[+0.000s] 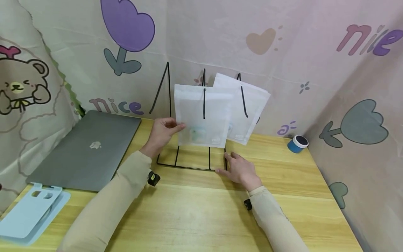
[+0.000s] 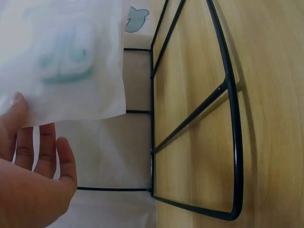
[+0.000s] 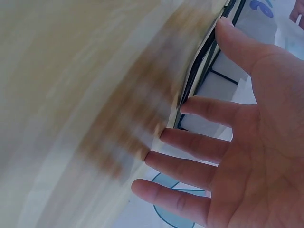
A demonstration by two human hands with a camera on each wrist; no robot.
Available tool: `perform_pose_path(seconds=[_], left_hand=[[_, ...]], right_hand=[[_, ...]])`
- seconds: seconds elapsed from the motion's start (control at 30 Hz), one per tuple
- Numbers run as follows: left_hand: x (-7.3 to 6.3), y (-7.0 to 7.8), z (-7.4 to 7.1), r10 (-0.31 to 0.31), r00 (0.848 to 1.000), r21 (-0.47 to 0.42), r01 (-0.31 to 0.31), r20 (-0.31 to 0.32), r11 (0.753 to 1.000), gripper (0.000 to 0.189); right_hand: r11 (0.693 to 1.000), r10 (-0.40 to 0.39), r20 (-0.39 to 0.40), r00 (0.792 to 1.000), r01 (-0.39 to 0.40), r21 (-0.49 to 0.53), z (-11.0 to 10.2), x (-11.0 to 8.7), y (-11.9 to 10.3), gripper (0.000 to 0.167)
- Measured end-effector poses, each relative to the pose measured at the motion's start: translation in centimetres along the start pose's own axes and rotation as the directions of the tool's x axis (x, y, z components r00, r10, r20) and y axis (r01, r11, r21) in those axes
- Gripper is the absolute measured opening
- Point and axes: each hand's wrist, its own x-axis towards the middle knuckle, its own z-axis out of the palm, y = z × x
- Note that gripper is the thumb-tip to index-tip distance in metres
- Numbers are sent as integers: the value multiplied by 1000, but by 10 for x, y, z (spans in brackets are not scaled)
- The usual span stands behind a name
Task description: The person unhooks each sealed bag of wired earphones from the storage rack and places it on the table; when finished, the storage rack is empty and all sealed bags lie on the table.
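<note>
A black wire display rack (image 1: pixel 192 168) stands on the table, its prongs pointing forward. On the middle prong hangs a white translucent pouch (image 1: pixel 201 108); a greenish shape shows through it in the left wrist view. My left hand (image 1: pixel 160 133) pinches this pouch by its lower left edge, thumb in front and fingers mostly behind. Another white pouch (image 1: pixel 248 99) hangs tilted from the right prong, partly hidden by the first. Nothing hangs on the left prong. At the front right corner of the rack's base, my right hand (image 1: pixel 240 170) rests with straight, spread fingers.
A closed grey laptop (image 1: pixel 94 150) lies left of the rack. Nearer on that side is a light blue folding stand (image 1: pixel 28 213). A small blue jar (image 1: pixel 296 145) with a dark top sits at the back right. Printed cloth (image 1: pixel 214 35) hangs behind the table.
</note>
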Motion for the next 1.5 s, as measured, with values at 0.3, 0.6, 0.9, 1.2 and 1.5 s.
perform_pose_path(seconds=[0.3, 0.6, 0.9, 1.2, 1.5], left_hand=[[-20, 0, -1, 4, 1000, -27, -4, 22, 1000, 36], [-42, -1, -6, -21, 998, -20, 23, 60, 1000, 34], [-68, 5, -10, 52, 996, 67, -56, 70, 996, 29], [-94, 11, -15, 76, 993, 43, -80, 89, 996, 23], [-120, 22, -14, 42, 989, -60, -34, 143, 998, 23]], right_hand=[[1000, 4, -5, 1000, -4, 6, 0, 0, 0, 87], [1000, 6, -9, 1000, -6, 16, 1, -1, 0, 87], [1000, -4, -11, 1000, 4, 18, 1, -2, 2, 83], [1000, 1, -10, 1000, -2, -17, 0, -1, 6, 64], [994, 59, -51, 997, -55, 90, 4, -2, 4, 21]])
